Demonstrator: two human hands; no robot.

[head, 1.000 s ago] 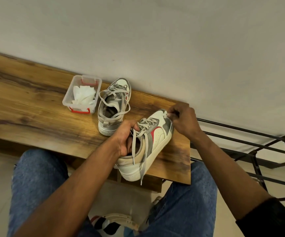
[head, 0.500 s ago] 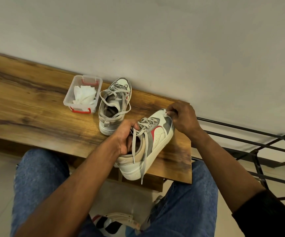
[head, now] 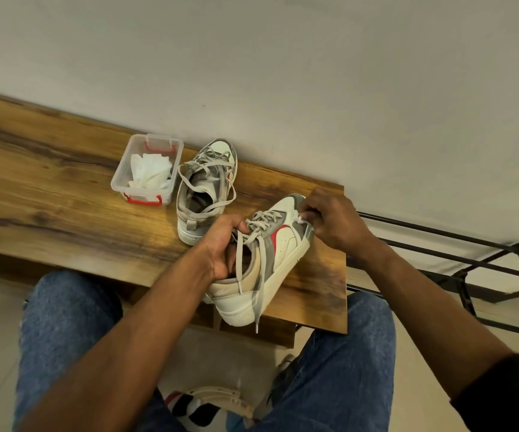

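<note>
Worktop (head: 49, 198): wood grain, set against the wall.

Clear plastic box (head: 119, 179) with red latches, at 10 o'clock from the held shoe. It holds crumpled white wipes (head: 150, 169).

Second sneaker (head: 203, 194) stands just beside the box on its 3 o'clock side. It sits flat on its sole with the laces loose and the toe toward 12 o'clock.

Left hand (head: 223, 244): fingers curled round the collar and tongue of the held sneaker (head: 283, 247), a firm grip.

The held sneaker is at the worktop's near right corner, tilted onto its side, toe toward 1 o'clock and heel toward 7 o'clock past the worktop edge. The upper is cream-white with grey suede panels, a red side stripe and a tan heel collar. The midsole is off-white, and grey laces hang loose past the heel.

Right hand (head: 336, 219): fingertips closed on a small white wipe (head: 301, 218), pressed to the grey toe panel.

Black metal rack (head: 470, 266) at 3 o'clock, off the worktop.
</note>
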